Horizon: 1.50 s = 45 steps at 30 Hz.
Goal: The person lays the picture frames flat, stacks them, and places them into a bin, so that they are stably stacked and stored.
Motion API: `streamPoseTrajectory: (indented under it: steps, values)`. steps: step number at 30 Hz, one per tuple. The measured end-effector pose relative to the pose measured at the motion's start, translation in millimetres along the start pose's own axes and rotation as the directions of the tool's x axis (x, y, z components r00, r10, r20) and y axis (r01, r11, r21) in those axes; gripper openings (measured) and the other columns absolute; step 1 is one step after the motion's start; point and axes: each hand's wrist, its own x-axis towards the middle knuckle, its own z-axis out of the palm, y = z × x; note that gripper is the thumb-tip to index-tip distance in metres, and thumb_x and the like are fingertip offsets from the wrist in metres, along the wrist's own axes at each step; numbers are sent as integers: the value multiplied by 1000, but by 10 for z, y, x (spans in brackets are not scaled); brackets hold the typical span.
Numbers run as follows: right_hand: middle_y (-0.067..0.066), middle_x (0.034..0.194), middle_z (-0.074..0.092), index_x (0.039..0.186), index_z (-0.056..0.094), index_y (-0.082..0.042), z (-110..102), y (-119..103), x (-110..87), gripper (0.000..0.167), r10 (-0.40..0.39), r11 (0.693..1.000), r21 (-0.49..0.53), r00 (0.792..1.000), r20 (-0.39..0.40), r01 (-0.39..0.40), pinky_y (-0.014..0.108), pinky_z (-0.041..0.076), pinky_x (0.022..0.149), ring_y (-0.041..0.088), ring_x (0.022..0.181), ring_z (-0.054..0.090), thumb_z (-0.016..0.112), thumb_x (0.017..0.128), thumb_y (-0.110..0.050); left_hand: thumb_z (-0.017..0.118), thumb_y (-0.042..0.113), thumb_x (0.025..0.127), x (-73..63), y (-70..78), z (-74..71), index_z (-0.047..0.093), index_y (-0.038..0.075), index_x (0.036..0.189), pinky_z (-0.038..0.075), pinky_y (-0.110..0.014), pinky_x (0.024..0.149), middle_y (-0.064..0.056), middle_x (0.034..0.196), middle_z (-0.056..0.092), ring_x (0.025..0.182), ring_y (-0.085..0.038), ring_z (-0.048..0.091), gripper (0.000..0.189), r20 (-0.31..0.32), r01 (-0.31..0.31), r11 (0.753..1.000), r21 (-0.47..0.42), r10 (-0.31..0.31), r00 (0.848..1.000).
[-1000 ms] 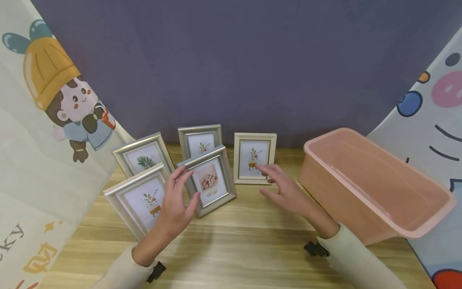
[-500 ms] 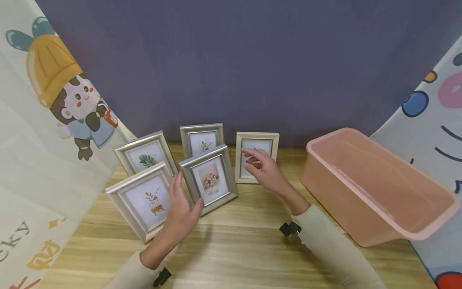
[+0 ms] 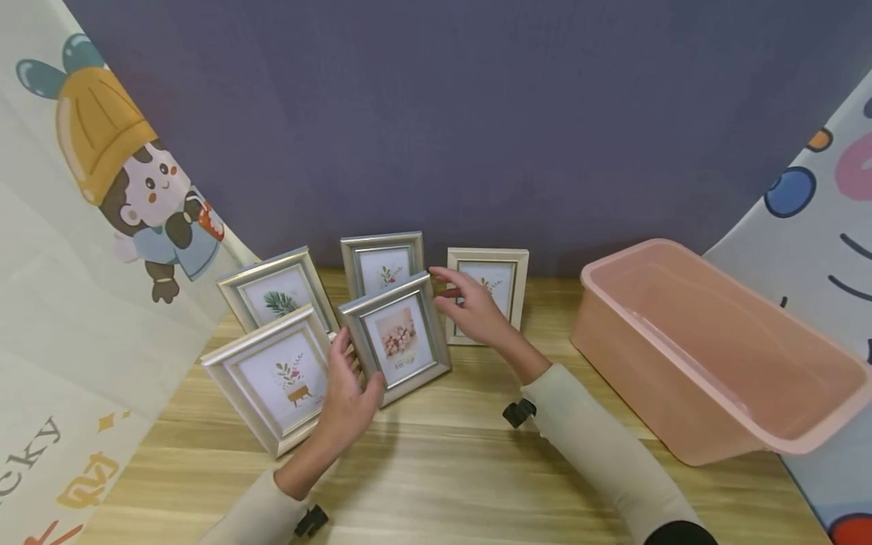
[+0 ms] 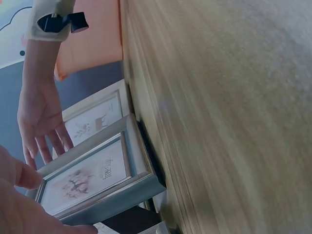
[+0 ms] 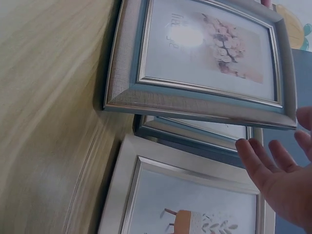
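A silver picture frame (image 3: 397,339) with a pink flower print stands tilted back between both hands. My left hand (image 3: 350,393) is at its left side, thumb in front of the lower left edge and fingers along the side. In the left wrist view, that thumb (image 4: 25,174) overlaps the frame's face. My right hand (image 3: 473,306) is at its upper right corner, fingers loosely bent. The right wrist view shows the right fingers (image 5: 258,168) spread just beyond the frame's edge. Behind the right hand stands a cream picture frame (image 3: 521,280), partly hidden.
Further picture frames stand left and behind: one with a potted plant print (image 3: 291,378), one with a green leaf print (image 3: 272,291), and a grey-silver one (image 3: 381,250). A pink plastic bin (image 3: 627,363) stands at the right on the wooden table (image 3: 436,484).
My right hand has moved left, from before the cream frame to the flower-print frame's upper right edge. My left hand has shifted slightly down and right along the left side.
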Motion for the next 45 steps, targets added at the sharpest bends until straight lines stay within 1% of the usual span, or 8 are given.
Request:
streamPoseTrajectory:
  steps: [4,8,11,13,17,28,36,45]
  values:
    - [17,143,58,153,46,-17,43,-3,57,53,-10,1000,-4,1000,4,10,42,62,90,35,117,68,59,101,-13,60,-5,88,3,-21,22,-2,11,162,45,-57,111,-26,167,9,143,-51,36,98,-3,3,1000,17,-2,1000]
    - [20,134,63,150,50,-13,89,33,95,50,0,999,35,1000,-14,1,31,64,78,34,109,70,58,101,-7,57,-11,86,2,-68,56,-2,11,162,54,-52,101,-30,160,25,135,-51,47,99,-3,11,999,38,-11,1000]
    - [19,129,65,147,52,-13,125,73,121,48,4,999,46,999,-38,-2,27,64,73,33,104,71,57,100,-5,55,-14,87,-1,-108,71,0,8,162,59,-46,95,-31,148,40,125,-47,57,95,-32,-1,992,124,5,999]
    - [19,127,66,146,53,-13,146,92,132,47,5,999,42,998,-58,-2,26,64,72,32,102,71,58,100,-4,55,-14,88,1,-128,76,4,6,161,62,-43,91,-31,140,48,118,-44,61,91,-59,-20,978,209,33,998]
    - [18,124,67,144,55,-13,165,103,132,46,7,999,45,996,-89,-3,27,64,69,33,101,72,59,99,-3,57,-13,90,11,-150,82,10,3,159,64,-40,85,-31,132,54,110,-41,65,86,-81,-52,953,299,79,994]
    - [18,123,67,143,55,-12,179,115,145,45,-7,999,42,996,-89,11,27,64,68,33,100,72,60,100,-3,60,-11,90,0,-133,52,10,7,160,64,-40,82,-30,133,54,108,-41,66,89,-87,-2,952,305,30,996]
    - [17,122,66,143,55,-12,151,65,153,45,-23,1000,17,995,-92,24,26,63,67,32,102,71,60,99,-2,60,-16,88,9,-121,39,13,6,159,64,-39,85,-30,133,53,108,-41,66,88,-93,-45,966,255,70,993]
    - [18,121,67,141,57,-17,85,-54,169,45,-63,998,5,991,-119,64,28,64,67,33,101,72,61,99,-3,61,-15,87,42,-13,-15,15,8,159,64,-37,85,-29,133,54,108,-40,66,89,-103,-64,974,219,88,991]
